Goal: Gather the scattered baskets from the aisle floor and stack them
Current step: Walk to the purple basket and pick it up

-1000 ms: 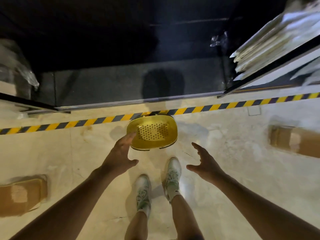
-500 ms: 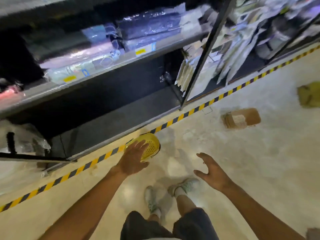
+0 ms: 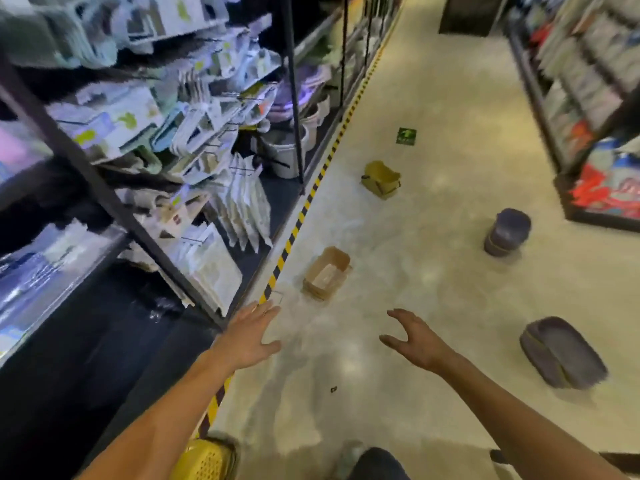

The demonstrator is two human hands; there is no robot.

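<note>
A yellow perforated basket (image 3: 204,460) sits on the floor at the bottom edge, under my left forearm. Ahead on the aisle floor lie a brown basket (image 3: 327,273), an olive-yellow basket (image 3: 380,179), a purple basket on its side (image 3: 562,351) and a purple stack standing upright (image 3: 507,232). My left hand (image 3: 247,336) is stretched forward with straight fingers and holds nothing. My right hand (image 3: 414,339) is spread with loosely bent fingers, also empty. Both hands hover above the floor, apart from every basket.
Shelving full of packaged goods (image 3: 166,140) lines the left side behind yellow-black floor tape (image 3: 298,223). More shelves (image 3: 599,109) stand on the right. A green floor sticker (image 3: 406,136) lies farther down the aisle.
My left hand has let go of the yellow basket, which now sits behind my arm. The view has swung up and right along the aisle, showing several more baskets.
</note>
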